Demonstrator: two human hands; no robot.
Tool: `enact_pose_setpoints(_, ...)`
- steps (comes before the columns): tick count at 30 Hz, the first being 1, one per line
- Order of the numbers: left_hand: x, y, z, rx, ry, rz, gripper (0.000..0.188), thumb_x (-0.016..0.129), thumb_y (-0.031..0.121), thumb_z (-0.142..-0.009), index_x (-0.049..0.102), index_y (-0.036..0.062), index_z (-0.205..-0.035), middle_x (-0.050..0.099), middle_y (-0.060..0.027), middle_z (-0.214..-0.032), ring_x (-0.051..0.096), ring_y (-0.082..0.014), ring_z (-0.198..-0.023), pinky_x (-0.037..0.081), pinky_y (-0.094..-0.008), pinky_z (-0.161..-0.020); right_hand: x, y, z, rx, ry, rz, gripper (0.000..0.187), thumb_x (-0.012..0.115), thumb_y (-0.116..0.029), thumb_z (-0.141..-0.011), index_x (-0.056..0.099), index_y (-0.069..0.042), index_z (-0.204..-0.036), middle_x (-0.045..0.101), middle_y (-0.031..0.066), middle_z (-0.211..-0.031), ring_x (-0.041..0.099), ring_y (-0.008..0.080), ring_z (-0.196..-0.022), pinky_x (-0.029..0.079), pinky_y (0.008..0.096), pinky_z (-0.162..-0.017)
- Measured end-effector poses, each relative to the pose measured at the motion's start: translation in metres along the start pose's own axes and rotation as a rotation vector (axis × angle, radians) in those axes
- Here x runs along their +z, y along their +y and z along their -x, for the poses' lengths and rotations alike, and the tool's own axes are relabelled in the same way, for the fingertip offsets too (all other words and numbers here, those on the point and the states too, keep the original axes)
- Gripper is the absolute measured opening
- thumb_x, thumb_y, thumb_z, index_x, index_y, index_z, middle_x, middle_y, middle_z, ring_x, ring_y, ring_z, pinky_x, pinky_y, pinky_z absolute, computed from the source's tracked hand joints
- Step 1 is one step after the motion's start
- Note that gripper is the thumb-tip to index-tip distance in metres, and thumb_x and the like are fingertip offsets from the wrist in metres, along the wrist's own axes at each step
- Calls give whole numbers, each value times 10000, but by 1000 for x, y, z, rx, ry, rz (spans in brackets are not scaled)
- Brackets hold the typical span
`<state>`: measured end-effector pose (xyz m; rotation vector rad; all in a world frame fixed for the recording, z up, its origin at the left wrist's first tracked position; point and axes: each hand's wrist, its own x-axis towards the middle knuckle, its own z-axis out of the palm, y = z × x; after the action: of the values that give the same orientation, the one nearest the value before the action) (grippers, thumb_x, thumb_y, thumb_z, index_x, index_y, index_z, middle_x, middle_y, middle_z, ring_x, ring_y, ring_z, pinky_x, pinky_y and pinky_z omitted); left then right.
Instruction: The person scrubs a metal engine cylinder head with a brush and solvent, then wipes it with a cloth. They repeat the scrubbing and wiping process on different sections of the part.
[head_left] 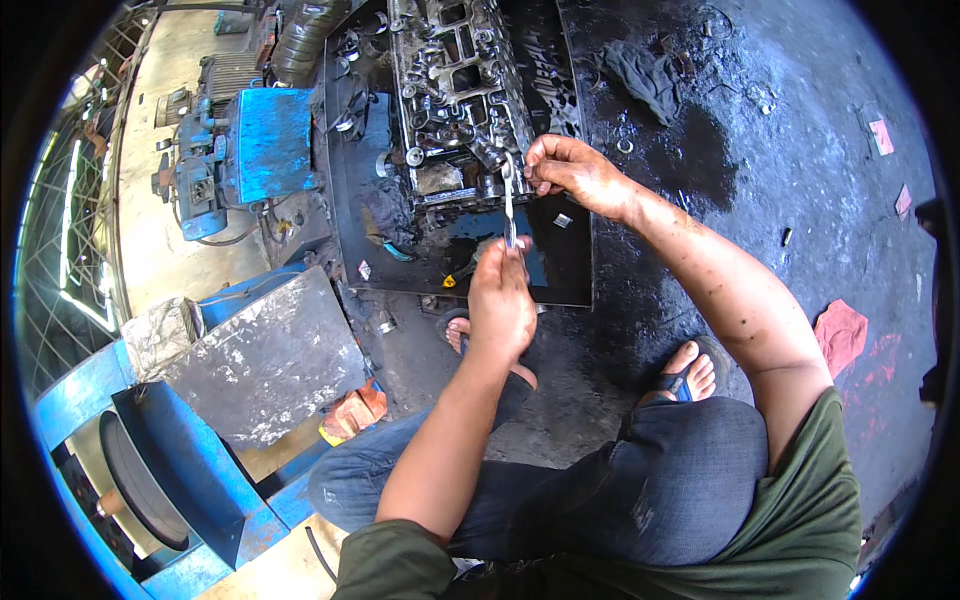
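A greasy metal engine part (pixel 465 110) with square openings and several bolts lies at the top middle, on a dark oily tray (pixel 400 272). My left hand (pixel 500 305) is closed round the lower end of a silver wrench (pixel 509 205). The wrench stands nearly straight away from me, and its far head meets the near right corner of the engine part. Close to that head, my right hand (pixel 575 175) is closed with thumb and fingers pinched together at the part's right edge. Whatever the right fingers may hold is hidden. Both hands have dark grease on them.
A blue motor-driven machine (pixel 270 145) stands at the left, with a paint-worn metal plate (pixel 270 360) nearer. On the tray lies a small yellow piece (pixel 449 281). A dark rag (pixel 645 80) and a red cloth (pixel 841 333) lie on the oil-stained floor at the right.
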<state>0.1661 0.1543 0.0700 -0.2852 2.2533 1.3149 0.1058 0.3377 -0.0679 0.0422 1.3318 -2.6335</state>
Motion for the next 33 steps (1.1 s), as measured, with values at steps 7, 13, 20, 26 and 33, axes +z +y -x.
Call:
enact_pose_setpoints(7, -32, -37, 15, 252, 150, -310, 211, 544, 194, -1140, 679, 58, -1227, 511, 87, -840, 424, -7, -728, 356, -198, -611, 21, -5, 2, -123, 183, 234, 544, 910, -519, -839, 588, -81, -867, 557, -39, -799, 516, 72, -743, 485, 259, -675)
enact_pose_setpoints(13, -45, -10, 23, 3, 161, -142, 252, 556, 199, -1129, 700, 12, -1218, 668, -24, -965, 585, -83, -869, 468, -234, -785, 26, -23, 13, -185, 284, 560, 591, 935, -534, -788, 604, -57, -900, 561, -8, -794, 548, 119, -740, 498, 320, -695)
enact_pose_setpoints(20, -41, 7, -2, -75, -10, 146, 278, 519, 331, -1120, 661, 109, -1207, 448, 62, -699, 380, -59, -480, 278, -238, -399, 50, -34, 27, -303, 344, 793, 378, 852, -422, -882, 798, -140, -1127, 661, 74, -861, 669, 255, -788, 556, 396, -744)
enact_pose_setpoints(26, -39, 21, 5, -287, 109, 78, 315, 468, 339, -1147, 663, 95, -1193, 428, 58, -656, 317, -46, -441, 218, -242, -386, 60, -30, 32, -288, 383, 796, 379, 828, -381, -909, 795, -140, -1200, 715, 93, -943, 706, 262, -841, 573, 407, -777)
enact_pose_setpoints(33, -56, 44, -7, 165, -78, -587, 361, 484, 334, -1139, 733, 86, -1221, 561, 21, -747, 499, -105, -666, 415, -270, -605, 51, -30, 29, -324, 447, 668, 275, 832, -292, -894, 775, -106, -1089, 653, 65, -857, 666, 243, -789, 562, 391, -759)
